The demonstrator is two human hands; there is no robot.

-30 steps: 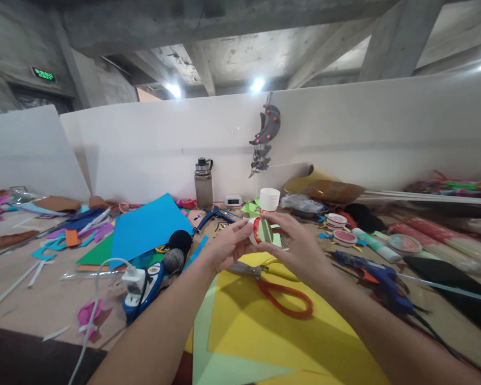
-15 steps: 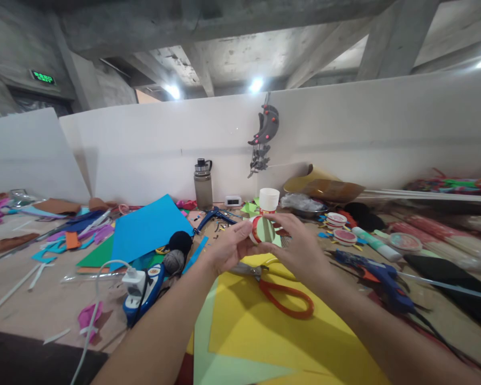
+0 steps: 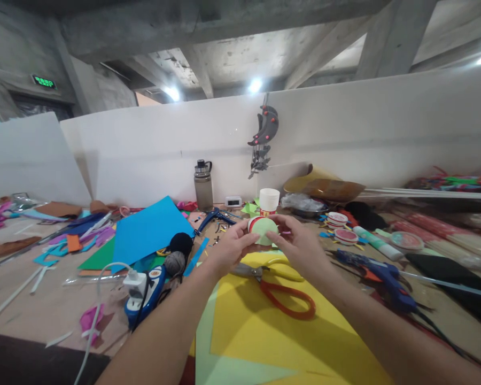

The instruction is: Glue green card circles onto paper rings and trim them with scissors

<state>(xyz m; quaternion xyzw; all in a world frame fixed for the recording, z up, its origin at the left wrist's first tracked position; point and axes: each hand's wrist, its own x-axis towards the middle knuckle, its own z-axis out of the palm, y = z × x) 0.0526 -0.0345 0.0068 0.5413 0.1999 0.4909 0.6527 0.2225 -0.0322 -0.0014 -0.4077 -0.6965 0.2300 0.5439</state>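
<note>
Both hands hold a small red-and-white paper cup with a pale green paper disc against its round end, which faces me. My left hand grips the cup's left side, its thumb at the disc's lower edge. From the right, my right hand has its thumb on the disc and its fingers round the cup's upper edge. Just below the hands, scissors with orange and yellow handles lie on yellow sheets. Behind the held cup stands a stack of white paper cups.
A blue glue gun with its cord lies at right, near a glue stick and decorated discs. At left are a blue sheet, a power strip and yarn balls. A bottle stands at the back.
The green disc has come to sit flatter over the cup's end and faces me more fully. My right thumb has moved onto it, and the fingers have drawn closer.
</note>
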